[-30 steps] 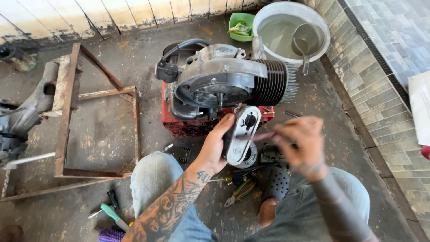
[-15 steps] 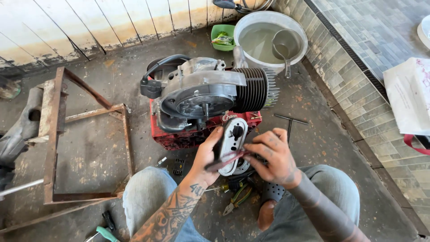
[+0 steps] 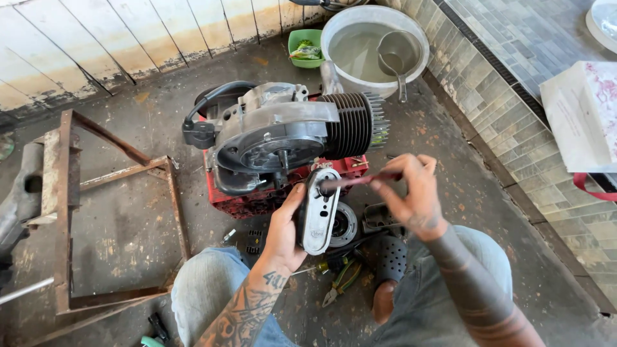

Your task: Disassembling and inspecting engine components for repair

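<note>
My left hand (image 3: 284, 226) grips a silver oval engine cover (image 3: 319, 211) upright by its left edge, just below the motor. My right hand (image 3: 411, 193) holds a thin dark red tool (image 3: 357, 181) whose tip touches the top of the cover. Right behind them, a grey engine (image 3: 289, 132) with a finned cylinder rests on a red crate (image 3: 247, 202). A round metal part (image 3: 344, 224) lies on the floor behind the cover.
Pliers and a screwdriver (image 3: 339, 277) lie between my knees. A rusty metal frame (image 3: 96, 212) stands on the left. A white water tub with a ladle (image 3: 376, 48) and a green bowl (image 3: 305, 46) sit at the back. A tiled ledge (image 3: 514, 109) runs along the right.
The view has shifted, so the engine now sits lower and to the right in the frame. My right hand has risen and brought the red tool's tip onto the top of the cover.
</note>
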